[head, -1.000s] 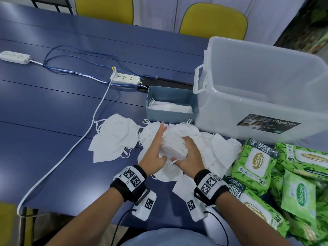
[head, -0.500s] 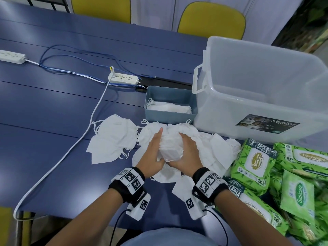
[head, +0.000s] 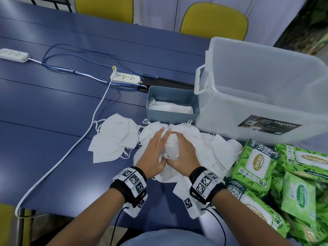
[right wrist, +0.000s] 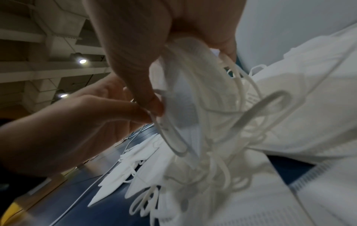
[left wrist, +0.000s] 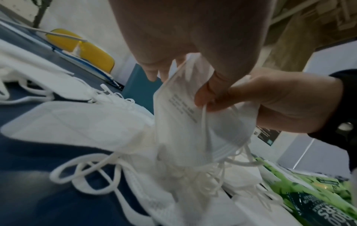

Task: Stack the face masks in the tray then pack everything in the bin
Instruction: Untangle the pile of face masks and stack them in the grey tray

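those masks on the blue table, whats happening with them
A person is gathering face masks. Both the left hand and the right hand hold a small bundle of masks above the loose pile. The grey tray already holds some masks; the clear bin looks empty, wipe packs beside it.

The head view looks down and forward from above the bunch of masks, taking in the whole table beyond it. The left wrist view sits close on the bunch's left, low, facing right across it. The right wrist view sits close on its right, facing left. All three share the bunch.
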Demonstrator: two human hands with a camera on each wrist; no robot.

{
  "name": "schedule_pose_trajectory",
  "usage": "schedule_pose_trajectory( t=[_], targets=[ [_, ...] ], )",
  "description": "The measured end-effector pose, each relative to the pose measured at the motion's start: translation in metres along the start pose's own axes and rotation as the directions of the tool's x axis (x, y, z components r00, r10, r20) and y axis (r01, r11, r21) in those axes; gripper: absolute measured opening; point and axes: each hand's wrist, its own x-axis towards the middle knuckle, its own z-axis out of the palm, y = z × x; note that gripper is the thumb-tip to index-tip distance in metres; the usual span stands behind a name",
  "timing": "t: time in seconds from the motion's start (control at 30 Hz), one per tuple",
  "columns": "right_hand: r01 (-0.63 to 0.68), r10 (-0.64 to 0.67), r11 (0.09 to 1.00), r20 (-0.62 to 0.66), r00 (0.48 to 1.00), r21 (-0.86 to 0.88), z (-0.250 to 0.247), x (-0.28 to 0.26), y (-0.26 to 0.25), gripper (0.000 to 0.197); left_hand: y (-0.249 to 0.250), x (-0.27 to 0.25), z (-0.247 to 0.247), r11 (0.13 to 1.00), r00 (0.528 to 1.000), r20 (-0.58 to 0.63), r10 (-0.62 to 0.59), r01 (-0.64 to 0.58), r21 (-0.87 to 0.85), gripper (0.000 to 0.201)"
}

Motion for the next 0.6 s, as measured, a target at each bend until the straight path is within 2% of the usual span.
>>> schedule_pose_trajectory(
  t=[0.13,0.23,0.3,0.37,0.47,0.6],
  targets=[
    [-0.035,0.035,0.999,-0.002,0.999,0.018,-0.004,0.003,-0.002,0.06,-0.001,0.0,-0.005,0.998,1.0,0.019,0.016,-0.015,-0.057,0.089],
    [-0.005,0.009,0.998,-0.052,0.999,0.061,-0.01,0.004,-0.007,0.044,-0.001,0.0,-0.005,0.994,0.996,-0.068,0.049,-0.055,-0.093,0.088],
    [0.004,0.0,0.996,-0.045,0.999,0.089,-0.009,0.003,-0.01,0.044,-0.005,0.0,-0.001,0.989,0.992,-0.122,-0.026,0.008,-0.15,0.086],
    [-0.021,0.022,0.994,-0.006,1.0,0.11,-0.003,0.001,-0.009,0.053,-0.007,-0.001,0.005,0.976,0.988,-0.103,-0.114,0.092,-0.2,0.078],
    [-0.087,0.085,0.989,0.027,0.996,0.118,-0.004,0.0,-0.008,0.055,-0.008,-0.002,0.01,0.983,0.99,-0.099,-0.105,0.088,-0.16,0.058],
    [-0.086,0.081,0.993,0.065,0.995,0.079,-0.014,0.001,-0.012,0.054,-0.014,0.001,0.002,0.965,0.985,-0.031,-0.168,0.158,-0.211,0.062]
  ],
)
